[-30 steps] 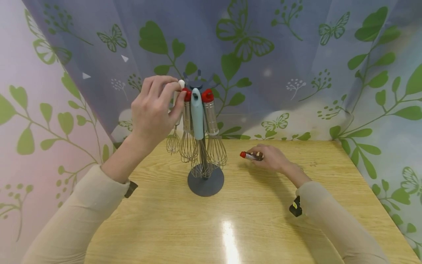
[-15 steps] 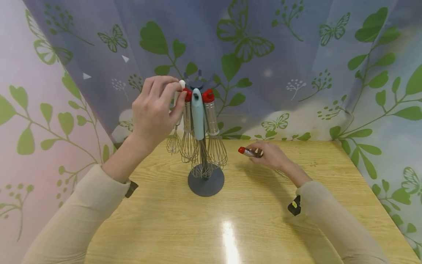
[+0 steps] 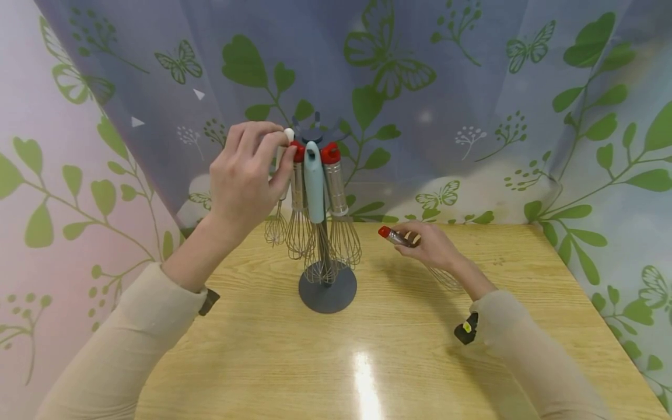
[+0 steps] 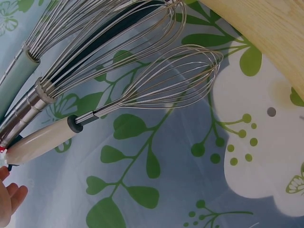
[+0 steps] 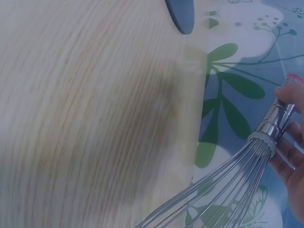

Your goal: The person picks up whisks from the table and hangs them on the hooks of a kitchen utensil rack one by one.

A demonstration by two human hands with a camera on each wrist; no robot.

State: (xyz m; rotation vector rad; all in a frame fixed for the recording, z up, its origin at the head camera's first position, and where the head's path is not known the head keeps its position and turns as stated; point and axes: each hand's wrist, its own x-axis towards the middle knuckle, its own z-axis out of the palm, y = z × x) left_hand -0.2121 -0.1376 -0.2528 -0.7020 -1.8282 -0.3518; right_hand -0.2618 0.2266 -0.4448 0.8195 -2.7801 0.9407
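My left hand (image 3: 247, 166) pinches the top of a small whisk with a cream handle (image 4: 42, 141) at the left side of a dark whisk stand (image 3: 328, 294). Its white end shows by my fingertips. Also hanging there are a whisk with a light blue handle (image 3: 314, 186) and two steel-handled ones with red ends, a left one (image 3: 297, 184) and a right one (image 3: 335, 184). Right of the stand, my right hand (image 3: 433, 245) grips another whisk (image 5: 274, 119) by its steel handle, red end pointing left and up, wires slanting down below the wrist.
A wooden table (image 3: 294, 361) carries the stand, whose upper hooks (image 3: 317, 119) rise behind the handles. A patterned curtain (image 3: 462, 116) hangs close behind the stand and along both sides.
My right hand has lifted its whisk slightly, tipping the red end up and leftward, and the wires now show below the wrist. My left hand stays at the cream-handled whisk.
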